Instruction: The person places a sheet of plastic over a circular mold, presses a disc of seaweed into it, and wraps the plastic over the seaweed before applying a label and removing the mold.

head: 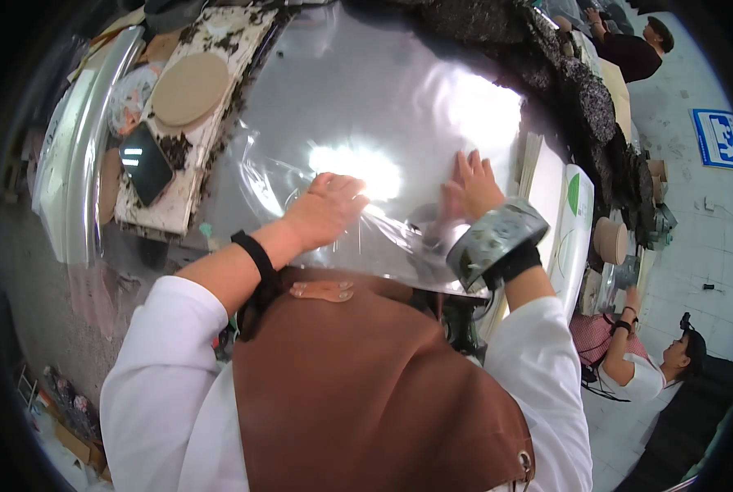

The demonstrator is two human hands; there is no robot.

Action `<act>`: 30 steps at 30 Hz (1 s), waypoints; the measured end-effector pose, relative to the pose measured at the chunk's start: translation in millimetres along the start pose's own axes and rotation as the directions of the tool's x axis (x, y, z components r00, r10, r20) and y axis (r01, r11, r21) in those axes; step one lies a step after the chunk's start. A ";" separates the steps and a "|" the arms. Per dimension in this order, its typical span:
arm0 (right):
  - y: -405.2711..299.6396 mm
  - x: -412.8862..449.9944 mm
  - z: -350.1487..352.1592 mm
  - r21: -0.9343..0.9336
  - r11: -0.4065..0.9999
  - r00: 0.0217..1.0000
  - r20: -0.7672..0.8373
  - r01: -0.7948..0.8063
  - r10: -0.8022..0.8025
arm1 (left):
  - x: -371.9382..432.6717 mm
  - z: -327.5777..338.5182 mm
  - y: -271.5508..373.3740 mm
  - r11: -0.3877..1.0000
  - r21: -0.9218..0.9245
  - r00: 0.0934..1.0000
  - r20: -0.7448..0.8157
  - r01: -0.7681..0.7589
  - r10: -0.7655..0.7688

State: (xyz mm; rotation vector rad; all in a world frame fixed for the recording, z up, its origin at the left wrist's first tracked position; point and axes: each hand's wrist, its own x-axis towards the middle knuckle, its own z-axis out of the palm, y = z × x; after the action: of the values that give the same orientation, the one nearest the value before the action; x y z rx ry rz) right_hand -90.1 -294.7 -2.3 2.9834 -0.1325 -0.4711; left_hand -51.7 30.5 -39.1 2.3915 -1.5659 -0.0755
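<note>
A clear plastic film (pixel 342 92) covers the work surface before me, with bright lamp reflections on it. Bent fingers of my left hand (pixel 329 208) rest on the film's near part, where creases run out to both sides. Whether they pinch the film is hidden. My right hand (pixel 477 184) lies on the film farther right, palm down, its fingers a little apart. Around my right wrist hangs a wide roll of clear tape (pixel 495 243). The film's near edge (pixel 415 283) lies close to my brown apron (pixel 366 381).
To the left, a white board (pixel 157 215) with flaking dark patches bears a phone (pixel 147 163) and round beige discs (pixel 191 89). Long clear film (pixel 86 184) lies beyond. Dark rough material (pixel 544 67) borders the back right. Stacked sheets (pixel 529 163) stand right; two people (pixel 637 363) work farther off.
</note>
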 end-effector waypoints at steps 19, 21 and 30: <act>-49.3 -130.3 -57.1 0.451 0.892 1.000 -0.022 0.003 0.008 | -3.6 -11.8 -2.6 0.979 -0.103 0.984 -0.059 -0.175 0.169; -46.6 -111.8 -52.3 0.429 0.903 0.997 -0.072 0.015 0.017 | -5.9 -14.0 -5.6 0.975 -0.165 0.988 -0.005 -0.152 0.153; -51.3 -88.6 -10.7 0.313 0.945 0.986 -0.161 0.089 -0.039 | -7.4 -2.6 5.0 0.979 -0.150 0.990 -0.046 -0.137 0.132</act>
State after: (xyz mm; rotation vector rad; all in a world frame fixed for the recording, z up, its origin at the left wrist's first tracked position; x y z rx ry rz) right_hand -167.2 -233.6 27.8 3.3374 -0.1063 -0.2441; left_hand -58.7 35.8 -36.1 2.1535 -1.6380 -0.1197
